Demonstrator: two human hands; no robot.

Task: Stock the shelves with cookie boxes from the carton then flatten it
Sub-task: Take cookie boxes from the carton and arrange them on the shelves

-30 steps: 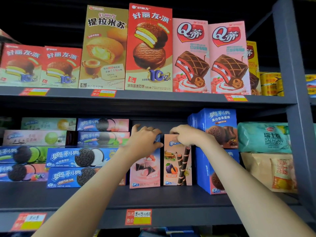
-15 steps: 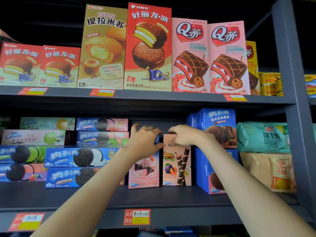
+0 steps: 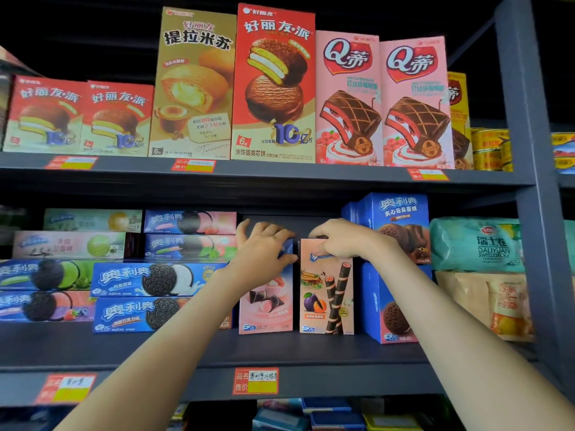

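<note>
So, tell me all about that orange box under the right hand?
The orange box is a slim cardboard pack printed with striped wafer rolls, a plum and a pavilion. It stands upright on the shelf, between a pink box and a blue box. The right hand grips its top edge.

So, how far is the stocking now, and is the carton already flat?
Done: pink box and orange box stand upright on the middle shelf. In hand: left hand grips the pink box's top, right hand grips the orange one's. Left: the carton is not in view, flattening unconfirmed.
</note>
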